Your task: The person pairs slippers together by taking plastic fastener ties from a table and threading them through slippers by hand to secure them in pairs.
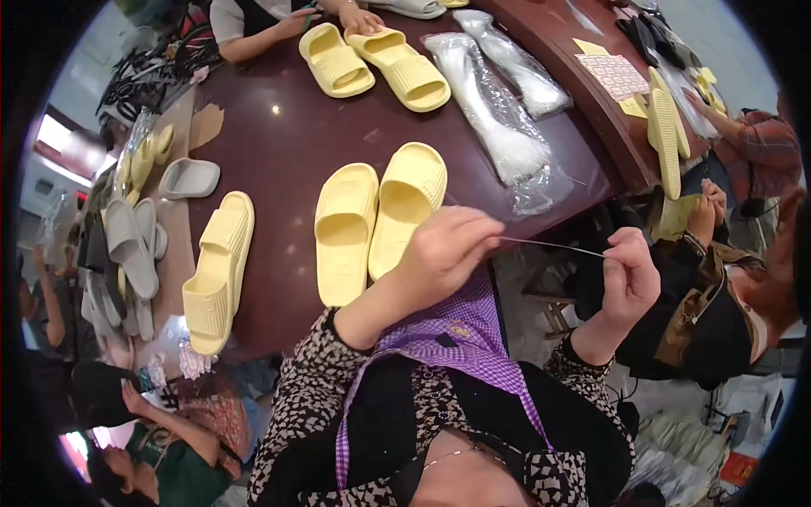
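Observation:
My left hand (443,249) and my right hand (629,275) are raised in front of my chest, each pinching one end of a thin pale strand (553,246) stretched between them. Just beyond my left hand a pair of yellow slippers (376,220) lies side by side on the dark brown table (287,135). Another yellow slipper (218,272) lies on its side at the table's left edge. A purple checked cloth (460,338) hangs over my patterned top.
A second yellow pair (376,63) sits at the far side near another person's hand (359,17). Clear plastic bags (498,110) lie at the right. Grey and yellow slippers (131,237) pile up at the left. Other people sit at the right (726,296) and lower left (160,448).

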Motion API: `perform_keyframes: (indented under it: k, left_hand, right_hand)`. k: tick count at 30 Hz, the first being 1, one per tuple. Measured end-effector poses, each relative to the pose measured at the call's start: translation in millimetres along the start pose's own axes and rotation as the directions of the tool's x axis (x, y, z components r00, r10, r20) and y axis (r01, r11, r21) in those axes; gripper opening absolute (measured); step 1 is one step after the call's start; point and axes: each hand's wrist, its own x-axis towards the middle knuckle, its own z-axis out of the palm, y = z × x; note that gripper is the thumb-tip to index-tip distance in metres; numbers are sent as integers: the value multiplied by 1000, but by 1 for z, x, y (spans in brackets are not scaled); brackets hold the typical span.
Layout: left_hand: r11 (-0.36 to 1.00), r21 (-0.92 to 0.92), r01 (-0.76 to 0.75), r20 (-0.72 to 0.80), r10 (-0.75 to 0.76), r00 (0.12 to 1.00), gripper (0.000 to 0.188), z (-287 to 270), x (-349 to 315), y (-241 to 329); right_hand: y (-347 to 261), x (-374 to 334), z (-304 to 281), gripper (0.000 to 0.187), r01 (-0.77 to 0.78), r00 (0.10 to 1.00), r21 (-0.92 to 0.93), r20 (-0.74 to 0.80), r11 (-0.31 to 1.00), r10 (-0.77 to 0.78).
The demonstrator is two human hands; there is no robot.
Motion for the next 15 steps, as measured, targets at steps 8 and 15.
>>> perform_keyframes:
  k: [8, 15]
  left_hand:
    - [951, 229, 210, -39, -206, 978, 14, -60, -73, 18]
    - [857, 346, 381, -84, -376, 923, 7, -65, -105, 32]
  right_hand:
    - [40, 13, 17, 8, -120, 982, -49, 142, 992, 126]
    - [65, 27, 108, 5, 240, 883, -57, 428, 969, -194]
